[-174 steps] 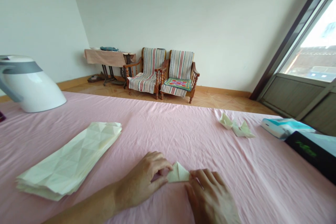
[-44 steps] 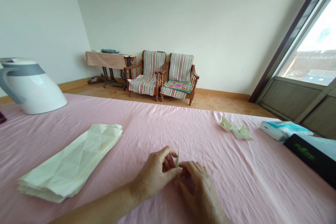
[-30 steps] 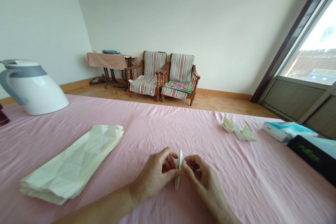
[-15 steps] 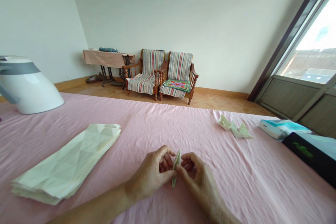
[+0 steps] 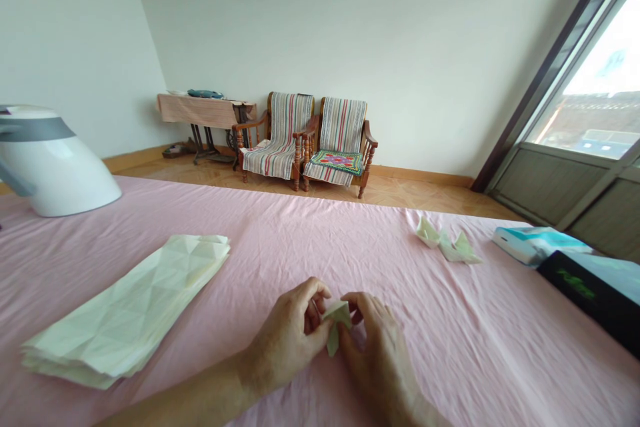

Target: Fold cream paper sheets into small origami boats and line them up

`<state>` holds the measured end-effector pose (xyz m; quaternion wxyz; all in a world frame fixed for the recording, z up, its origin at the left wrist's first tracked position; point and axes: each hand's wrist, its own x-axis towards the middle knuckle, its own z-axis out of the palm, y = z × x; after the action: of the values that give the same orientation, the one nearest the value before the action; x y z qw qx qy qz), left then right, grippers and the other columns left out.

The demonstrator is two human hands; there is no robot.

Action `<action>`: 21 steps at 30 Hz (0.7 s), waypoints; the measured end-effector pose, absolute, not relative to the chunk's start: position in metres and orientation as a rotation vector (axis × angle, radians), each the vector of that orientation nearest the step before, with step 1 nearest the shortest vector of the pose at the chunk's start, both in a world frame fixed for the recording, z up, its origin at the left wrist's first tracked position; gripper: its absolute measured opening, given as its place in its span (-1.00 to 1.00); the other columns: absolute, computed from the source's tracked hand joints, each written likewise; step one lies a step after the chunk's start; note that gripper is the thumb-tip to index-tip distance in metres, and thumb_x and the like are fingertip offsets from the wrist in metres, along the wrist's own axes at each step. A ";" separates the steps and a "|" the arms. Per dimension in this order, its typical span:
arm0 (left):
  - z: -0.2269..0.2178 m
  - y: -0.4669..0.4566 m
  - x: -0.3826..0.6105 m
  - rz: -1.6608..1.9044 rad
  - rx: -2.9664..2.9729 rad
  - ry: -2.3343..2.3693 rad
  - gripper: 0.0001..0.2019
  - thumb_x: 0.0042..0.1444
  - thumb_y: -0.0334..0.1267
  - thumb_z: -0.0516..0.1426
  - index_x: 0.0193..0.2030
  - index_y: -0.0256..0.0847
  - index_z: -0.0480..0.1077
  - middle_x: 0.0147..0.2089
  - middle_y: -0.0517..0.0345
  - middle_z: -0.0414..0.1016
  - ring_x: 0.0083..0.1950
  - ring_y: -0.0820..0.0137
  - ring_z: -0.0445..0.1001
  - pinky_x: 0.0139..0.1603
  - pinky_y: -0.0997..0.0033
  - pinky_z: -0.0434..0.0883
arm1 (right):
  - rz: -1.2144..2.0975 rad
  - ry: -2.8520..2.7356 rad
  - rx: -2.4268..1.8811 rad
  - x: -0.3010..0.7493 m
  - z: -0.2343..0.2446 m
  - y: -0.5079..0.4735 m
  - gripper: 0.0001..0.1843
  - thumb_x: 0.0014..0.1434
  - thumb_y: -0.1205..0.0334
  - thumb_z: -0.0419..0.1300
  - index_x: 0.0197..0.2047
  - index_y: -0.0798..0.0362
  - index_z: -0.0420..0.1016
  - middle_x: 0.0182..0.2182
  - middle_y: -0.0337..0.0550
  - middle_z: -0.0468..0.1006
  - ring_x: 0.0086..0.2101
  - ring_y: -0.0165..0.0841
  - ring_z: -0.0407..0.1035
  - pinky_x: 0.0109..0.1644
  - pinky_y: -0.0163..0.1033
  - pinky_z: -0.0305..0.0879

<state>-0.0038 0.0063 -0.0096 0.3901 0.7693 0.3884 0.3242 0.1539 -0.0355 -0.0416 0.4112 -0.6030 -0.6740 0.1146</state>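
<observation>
Between my fingertips is a small piece of folded pale green paper (image 5: 338, 313), its top part spread into a flat peak and a narrow tip pointing down toward me. My left hand (image 5: 295, 320) pinches its left side with thumb and fingers. On the other side, my right hand (image 5: 375, 347) grips it too, its thumb low against the paper and its fingers curled behind. Part of the paper is hidden by the fingers. Off to the left lies a stack of creased pale green paper sheets (image 5: 130, 307). Two folded paper shapes (image 5: 457, 248) sit at the far right.
A pink cloth (image 5: 280, 240) covers the table. At the left edge stands a white kettle (image 5: 75, 170) with a grey band. On the right are a blue-and-white packet (image 5: 540, 243) and a black box (image 5: 580, 287). Two wooden chairs (image 5: 340, 133) stand beyond the table.
The folded paper was a narrow upright sliver; its top is now opened out into a wider peak. My right hand has turned slightly, and both hands still hold the paper.
</observation>
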 end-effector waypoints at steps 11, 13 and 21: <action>-0.012 0.008 -0.009 0.856 2.167 1.039 -0.74 -0.12 -0.66 0.04 -0.38 -0.23 0.35 -0.34 0.21 0.40 -0.33 0.45 0.38 -0.30 0.52 0.27 | 0.248 -1.797 -1.613 0.159 -0.039 -0.037 -0.73 -0.05 0.48 0.10 -0.27 -0.02 0.40 -0.32 -0.19 0.50 -0.28 -0.24 0.34 -0.23 -0.20 0.15; -0.011 0.008 -0.009 0.836 2.174 1.019 -0.72 -0.13 -0.67 0.03 -0.36 -0.23 0.38 -0.33 0.21 0.41 -0.30 0.44 0.39 -0.28 0.52 0.27 | 0.264 -1.818 -1.610 0.159 -0.037 -0.038 -0.73 -0.03 0.48 0.10 -0.28 -0.04 0.42 -0.32 -0.18 0.49 -0.27 -0.23 0.33 -0.23 -0.20 0.16; -0.005 0.006 -0.014 0.737 2.191 0.916 -0.59 -0.02 -0.68 0.04 -0.17 -0.16 0.50 -0.22 0.19 0.44 -0.16 0.41 0.43 -0.13 0.50 0.32 | 0.226 -1.856 -1.520 0.159 -0.037 -0.042 -0.64 -0.01 0.52 0.10 -0.19 -0.05 0.48 -0.30 -0.16 0.46 -0.26 -0.25 0.33 -0.20 -0.19 0.22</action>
<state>-0.0140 0.0060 -0.0045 0.3218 0.8343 0.3487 0.2806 0.1595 -0.0422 -0.0367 0.3578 -0.5889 -0.7194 0.0874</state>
